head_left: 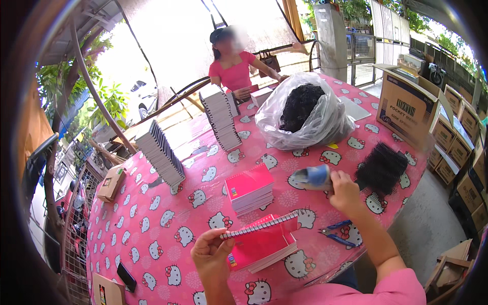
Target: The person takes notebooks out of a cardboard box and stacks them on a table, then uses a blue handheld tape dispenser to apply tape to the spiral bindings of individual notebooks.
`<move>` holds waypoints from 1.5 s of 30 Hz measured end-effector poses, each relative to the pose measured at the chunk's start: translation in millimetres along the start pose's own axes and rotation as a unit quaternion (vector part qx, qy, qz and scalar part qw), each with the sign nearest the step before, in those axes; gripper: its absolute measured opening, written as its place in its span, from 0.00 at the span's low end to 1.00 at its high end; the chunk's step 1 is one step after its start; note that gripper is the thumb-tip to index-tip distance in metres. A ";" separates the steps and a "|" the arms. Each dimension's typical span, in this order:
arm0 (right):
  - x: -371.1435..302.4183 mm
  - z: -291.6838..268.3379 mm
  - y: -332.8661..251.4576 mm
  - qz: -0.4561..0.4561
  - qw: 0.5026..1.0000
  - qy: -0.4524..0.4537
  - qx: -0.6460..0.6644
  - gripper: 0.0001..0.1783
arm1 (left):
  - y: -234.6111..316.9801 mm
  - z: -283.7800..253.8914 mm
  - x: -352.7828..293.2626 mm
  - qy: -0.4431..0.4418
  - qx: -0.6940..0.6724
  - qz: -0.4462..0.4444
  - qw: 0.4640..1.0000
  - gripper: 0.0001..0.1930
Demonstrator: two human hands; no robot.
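Observation:
My left hand (212, 252) holds a pink spiral-bound notebook (262, 227) by its left end, raised just above a low pile of pink notebooks (264, 249). My right hand (344, 192) grips a blurred blue-and-grey tool (311, 177) over the table. A second pile of pink notebooks (250, 188) sits further ahead. Blue-handled pliers (336, 234) lie by my right forearm. A bunch of black spiral coils (381, 168) rests to the right of my right hand.
A round table with a pink cartoon-cat cloth (152, 223) bears two leaning stacks of white-edged notebooks (160, 152) (221, 118) and a clear bag of black coils (302, 112). A person in pink (233, 68) sits opposite. Cardboard boxes (406, 104) stand right. A small box (111, 184) and phone (126, 276) lie left.

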State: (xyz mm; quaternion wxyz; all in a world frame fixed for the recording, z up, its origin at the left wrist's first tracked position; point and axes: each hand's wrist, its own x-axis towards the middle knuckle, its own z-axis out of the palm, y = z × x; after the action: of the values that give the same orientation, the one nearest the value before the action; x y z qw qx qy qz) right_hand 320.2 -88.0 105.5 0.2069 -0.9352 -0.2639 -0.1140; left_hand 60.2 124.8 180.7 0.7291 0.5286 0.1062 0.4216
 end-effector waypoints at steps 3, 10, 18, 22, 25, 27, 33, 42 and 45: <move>-28.0 23.6 39.5 0.014 0.996 -0.041 -0.084 0.26 | 0.5 7.9 2.5 -0.017 -0.013 0.006 1.000 0.11; -28.5 -126.3 -68.9 -0.246 0.911 0.211 0.255 0.17 | 11.6 28.1 -13.4 -0.067 0.201 0.161 0.964 0.11; -54.1 -117.0 -137.0 -0.404 0.832 0.005 0.380 0.21 | 21.4 48.6 -29.8 -0.100 0.292 0.231 0.923 0.10; -54.0 -119.6 -139.4 -0.438 0.826 0.065 0.347 0.21 | 22.4 44.5 -31.8 -0.093 0.294 0.221 0.925 0.11; -53.4 -115.4 -143.9 -0.417 0.823 0.073 0.379 0.19 | 16.8 44.5 -30.9 -0.084 0.279 0.215 0.932 0.12; -53.3 -109.7 -143.0 -0.406 0.816 0.068 0.406 0.19 | 18.6 47.7 -29.9 -0.105 0.275 0.217 0.931 0.12; -50.8 -102.2 -140.7 -0.477 0.783 0.141 0.374 0.19 | 24.6 47.9 -31.7 -0.136 0.247 0.199 0.939 0.12; -55.1 -110.1 -139.3 -0.500 0.791 0.142 0.322 0.15 | 23.7 48.5 -31.7 -0.181 0.241 0.231 0.925 0.10; -52.8 -111.9 -142.2 -0.496 0.786 0.145 0.339 0.15 | 20.3 47.9 -33.3 -0.174 0.249 0.248 0.920 0.11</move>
State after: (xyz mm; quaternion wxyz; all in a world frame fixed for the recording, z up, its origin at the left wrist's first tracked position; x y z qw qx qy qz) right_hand 187.7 -51.3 234.4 0.4611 -0.5174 -0.6801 -0.2389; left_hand 58.1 69.6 208.6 0.4530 0.7674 -0.0558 0.4503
